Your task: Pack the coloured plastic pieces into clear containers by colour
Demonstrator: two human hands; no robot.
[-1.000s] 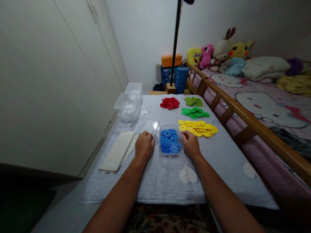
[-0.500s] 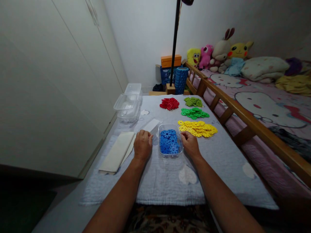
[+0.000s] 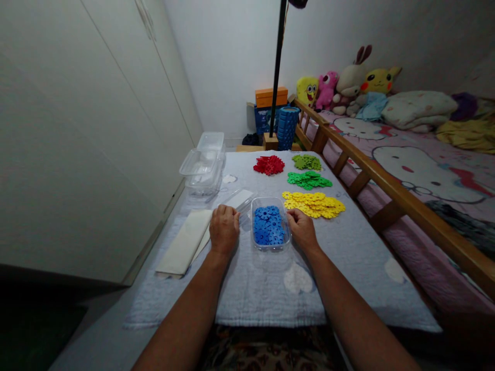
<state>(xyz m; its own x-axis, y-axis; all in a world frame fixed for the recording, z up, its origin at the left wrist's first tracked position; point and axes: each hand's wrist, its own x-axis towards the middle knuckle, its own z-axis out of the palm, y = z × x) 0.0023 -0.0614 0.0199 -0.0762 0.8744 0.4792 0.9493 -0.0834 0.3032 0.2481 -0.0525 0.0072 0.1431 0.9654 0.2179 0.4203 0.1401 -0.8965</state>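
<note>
A clear plastic container (image 3: 286, 226) holding several blue flower-shaped pieces (image 3: 268, 226) stands on the pale blue quilt (image 3: 270, 288) in front of me. My right hand (image 3: 303, 231) is curled against the container's right side, fingers on its rim. Left of the container, my left hand (image 3: 224, 229) is closed on the near edge of a clear lid (image 3: 240, 198), which is tilted up off the quilt.
Piles of yellow (image 3: 314, 204), bright green (image 3: 309, 180), olive green (image 3: 307, 162) and red (image 3: 269, 165) pieces lie beyond. Stacked clear containers (image 3: 203, 172) sit at far left, a folded cream cloth (image 3: 185, 247) near left. A wooden bed rail (image 3: 386, 185) runs along the right, wardrobe doors along the left.
The lid lay flat beside the container; my left hand has taken its edge, tipped it up and drawn it slightly left. My right hand has stayed at the container.
</note>
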